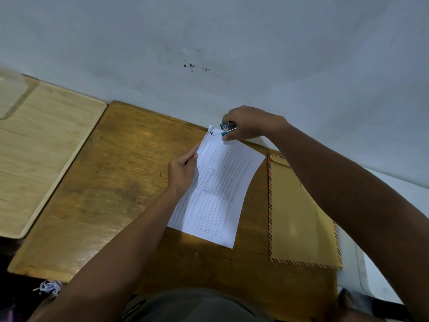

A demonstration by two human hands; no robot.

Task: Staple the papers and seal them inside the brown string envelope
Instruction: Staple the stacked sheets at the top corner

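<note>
White printed papers [216,189] lie tilted on the brown wooden desk [111,182]. My left hand [182,169] pinches their left edge near the top and lifts it slightly. At the papers' top corner, my right hand [253,123] grips a small teal and silver stapler [228,128], its jaws set over the paper's top edge. The brown envelope [299,217] with a striped red and dark border lies flat to the right of the papers, partly under my right forearm.
A lighter wooden board [44,145] sits beside the desk on the left. A pale grey wall [209,43] runs right along the desk's far edge. Something white [371,263] lies past the desk's right edge.
</note>
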